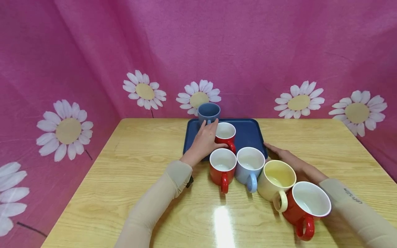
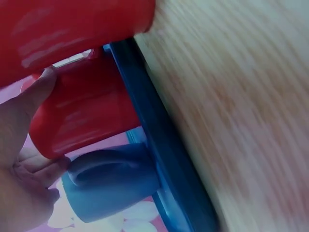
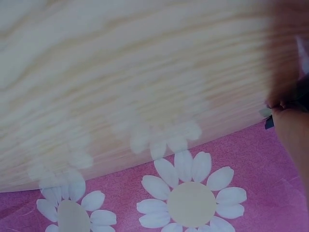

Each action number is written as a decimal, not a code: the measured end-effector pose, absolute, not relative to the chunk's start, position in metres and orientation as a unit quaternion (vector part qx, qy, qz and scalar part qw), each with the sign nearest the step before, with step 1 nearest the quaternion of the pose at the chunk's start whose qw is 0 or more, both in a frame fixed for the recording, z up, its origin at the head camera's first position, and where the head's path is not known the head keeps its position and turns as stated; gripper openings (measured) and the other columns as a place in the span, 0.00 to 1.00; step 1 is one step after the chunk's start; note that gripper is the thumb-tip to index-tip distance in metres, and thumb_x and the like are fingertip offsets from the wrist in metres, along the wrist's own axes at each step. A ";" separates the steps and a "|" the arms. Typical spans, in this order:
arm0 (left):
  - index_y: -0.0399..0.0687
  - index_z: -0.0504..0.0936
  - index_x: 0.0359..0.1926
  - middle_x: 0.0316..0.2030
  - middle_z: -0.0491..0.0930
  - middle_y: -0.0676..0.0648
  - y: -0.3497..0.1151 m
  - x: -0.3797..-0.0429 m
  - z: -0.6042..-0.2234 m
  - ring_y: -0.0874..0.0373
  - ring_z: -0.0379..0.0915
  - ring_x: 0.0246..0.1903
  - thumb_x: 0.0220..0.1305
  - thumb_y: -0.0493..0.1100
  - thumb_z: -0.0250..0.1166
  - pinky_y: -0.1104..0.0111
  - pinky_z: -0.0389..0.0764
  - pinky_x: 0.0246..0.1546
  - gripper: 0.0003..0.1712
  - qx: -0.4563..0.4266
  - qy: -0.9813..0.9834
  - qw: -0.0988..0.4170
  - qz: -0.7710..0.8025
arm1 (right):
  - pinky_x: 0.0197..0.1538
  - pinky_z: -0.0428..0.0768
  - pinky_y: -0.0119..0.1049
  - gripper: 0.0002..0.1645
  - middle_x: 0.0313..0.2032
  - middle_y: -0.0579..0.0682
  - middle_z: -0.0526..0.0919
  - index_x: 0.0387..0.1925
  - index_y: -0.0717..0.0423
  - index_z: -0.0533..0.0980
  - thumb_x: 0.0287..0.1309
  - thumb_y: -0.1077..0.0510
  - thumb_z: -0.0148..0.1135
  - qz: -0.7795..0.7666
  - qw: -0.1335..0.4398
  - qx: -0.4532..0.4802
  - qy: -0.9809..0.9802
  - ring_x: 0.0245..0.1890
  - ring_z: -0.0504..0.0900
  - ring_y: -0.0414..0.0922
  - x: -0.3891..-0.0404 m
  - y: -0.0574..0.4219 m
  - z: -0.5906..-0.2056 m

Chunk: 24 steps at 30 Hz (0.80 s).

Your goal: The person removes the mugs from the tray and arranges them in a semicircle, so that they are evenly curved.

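Observation:
In the head view my left hand holds a red mug with a white inside on the dark blue tray. In the left wrist view its thumb lies along one side of this red mug and the fingers reach round the other. Just beyond those fingers, a grey-blue mug stands at the tray's back left, handle toward me. My right hand has its fingers stretched to the tray's right edge, partly hidden by mugs. The right wrist view catches only part of that hand.
In front of the tray, a slanting row holds a red mug, a light blue mug, a cream mug and a larger-looking red mug. They stand on a wooden table, backed by a pink flowered cloth.

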<state>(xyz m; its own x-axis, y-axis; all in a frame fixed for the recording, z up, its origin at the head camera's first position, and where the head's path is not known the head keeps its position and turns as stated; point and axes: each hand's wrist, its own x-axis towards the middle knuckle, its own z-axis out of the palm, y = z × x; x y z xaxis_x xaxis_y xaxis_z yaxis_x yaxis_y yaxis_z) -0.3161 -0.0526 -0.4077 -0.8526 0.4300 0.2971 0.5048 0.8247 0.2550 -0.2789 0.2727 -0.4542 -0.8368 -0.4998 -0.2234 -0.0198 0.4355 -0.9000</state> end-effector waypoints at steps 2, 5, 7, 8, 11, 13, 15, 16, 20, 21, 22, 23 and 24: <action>0.34 0.57 0.73 0.68 0.69 0.38 -0.054 -0.318 -0.408 0.46 0.66 0.69 0.52 0.60 0.73 0.54 0.47 0.80 0.57 -0.254 -0.946 0.113 -0.169 | 0.74 0.40 0.64 0.50 0.77 0.62 0.39 0.78 0.54 0.37 0.68 0.48 0.56 -0.508 0.237 -0.162 0.812 0.77 0.38 0.64 -0.279 0.273 -0.454; 0.35 0.58 0.73 0.69 0.68 0.39 -0.058 -0.324 -0.408 0.46 0.65 0.69 0.53 0.57 0.74 0.53 0.48 0.79 0.55 -0.270 -0.938 0.099 -0.192 | 0.74 0.41 0.62 0.50 0.78 0.61 0.40 0.78 0.53 0.38 0.69 0.48 0.55 -0.509 0.233 -0.161 0.813 0.77 0.39 0.64 -0.279 0.273 -0.455; 0.39 0.57 0.73 0.70 0.67 0.41 -0.062 -0.328 -0.407 0.46 0.61 0.72 0.53 0.55 0.74 0.52 0.48 0.79 0.54 -0.278 -0.933 0.070 -0.218 | 0.76 0.43 0.58 0.49 0.78 0.61 0.41 0.78 0.53 0.38 0.69 0.48 0.55 -0.505 0.228 -0.164 0.816 0.77 0.39 0.63 -0.279 0.274 -0.456; 0.41 0.57 0.74 0.71 0.66 0.42 -0.063 -0.331 -0.406 0.46 0.59 0.73 0.54 0.54 0.74 0.51 0.48 0.79 0.54 -0.281 -0.930 0.053 -0.231 | 0.77 0.47 0.52 0.49 0.78 0.60 0.41 0.78 0.53 0.39 0.69 0.48 0.55 -0.505 0.227 -0.164 0.816 0.77 0.39 0.62 -0.279 0.274 -0.457; 0.48 0.54 0.76 0.73 0.63 0.45 -0.069 -0.337 -0.405 0.46 0.50 0.76 0.54 0.50 0.74 0.48 0.48 0.78 0.54 -0.283 -0.922 -0.003 -0.265 | 0.78 0.50 0.45 0.49 0.78 0.60 0.43 0.78 0.53 0.40 0.68 0.48 0.56 -0.500 0.221 -0.170 0.820 0.77 0.40 0.61 -0.281 0.274 -0.461; 0.50 0.53 0.76 0.74 0.61 0.47 -0.072 -0.340 -0.404 0.44 0.45 0.77 0.55 0.49 0.74 0.46 0.49 0.77 0.54 -0.285 -0.916 -0.030 -0.280 | 0.78 0.49 0.47 0.49 0.78 0.60 0.42 0.78 0.53 0.40 0.67 0.49 0.57 -0.503 0.220 -0.172 0.818 0.77 0.40 0.62 -0.282 0.273 -0.463; 0.50 0.52 0.77 0.75 0.58 0.47 -0.073 -0.341 -0.404 0.43 0.43 0.77 0.56 0.48 0.73 0.46 0.50 0.77 0.54 -0.289 -0.912 -0.042 -0.289 | 0.77 0.44 0.57 0.50 0.77 0.61 0.42 0.78 0.55 0.41 0.67 0.51 0.58 -0.506 0.217 -0.173 0.817 0.77 0.39 0.63 -0.282 0.273 -0.464; 0.50 0.51 0.77 0.76 0.57 0.47 -0.074 -0.341 -0.405 0.42 0.42 0.77 0.56 0.47 0.73 0.46 0.51 0.77 0.54 -0.289 -0.910 -0.045 -0.294 | 0.77 0.43 0.59 0.50 0.77 0.61 0.42 0.78 0.54 0.41 0.66 0.51 0.59 -0.507 0.217 -0.169 0.817 0.77 0.39 0.62 -0.282 0.272 -0.465; 0.48 0.49 0.77 0.76 0.55 0.46 -0.078 -0.332 -0.409 0.40 0.44 0.77 0.57 0.47 0.72 0.47 0.53 0.77 0.55 -0.272 -0.911 -0.033 -0.310 | 0.76 0.44 0.59 0.50 0.77 0.62 0.42 0.78 0.55 0.41 0.66 0.50 0.59 -0.498 0.213 -0.172 0.823 0.77 0.40 0.63 -0.281 0.272 -0.463; 0.47 0.49 0.77 0.76 0.55 0.46 -0.079 -0.328 -0.410 0.40 0.45 0.77 0.57 0.48 0.72 0.47 0.53 0.76 0.55 -0.257 -0.912 -0.027 -0.318 | 0.76 0.45 0.59 0.50 0.77 0.62 0.42 0.78 0.55 0.40 0.67 0.50 0.58 -0.497 0.214 -0.172 0.823 0.77 0.40 0.64 -0.281 0.272 -0.462; 0.48 0.49 0.77 0.76 0.56 0.46 -0.080 -0.324 -0.411 0.39 0.45 0.76 0.58 0.49 0.72 0.46 0.55 0.76 0.55 -0.240 -0.915 -0.020 -0.322 | 0.76 0.45 0.59 0.50 0.77 0.62 0.42 0.78 0.55 0.40 0.67 0.50 0.58 -0.496 0.215 -0.171 0.824 0.77 0.41 0.64 -0.280 0.273 -0.460; 0.49 0.49 0.77 0.76 0.56 0.46 -0.081 -0.320 -0.412 0.39 0.46 0.76 0.58 0.50 0.72 0.45 0.56 0.75 0.54 -0.223 -0.919 -0.011 -0.326 | 0.75 0.45 0.61 0.50 0.77 0.63 0.42 0.78 0.55 0.40 0.67 0.50 0.58 -0.492 0.212 -0.174 0.827 0.76 0.41 0.65 -0.280 0.274 -0.458; 0.48 0.50 0.77 0.76 0.57 0.46 -0.080 -0.317 -0.414 0.40 0.48 0.76 0.58 0.51 0.71 0.46 0.55 0.75 0.54 -0.212 -0.923 0.006 -0.322 | 0.75 0.46 0.60 0.50 0.77 0.63 0.42 0.78 0.54 0.40 0.67 0.50 0.57 -0.488 0.209 -0.171 0.830 0.76 0.41 0.65 -0.280 0.275 -0.456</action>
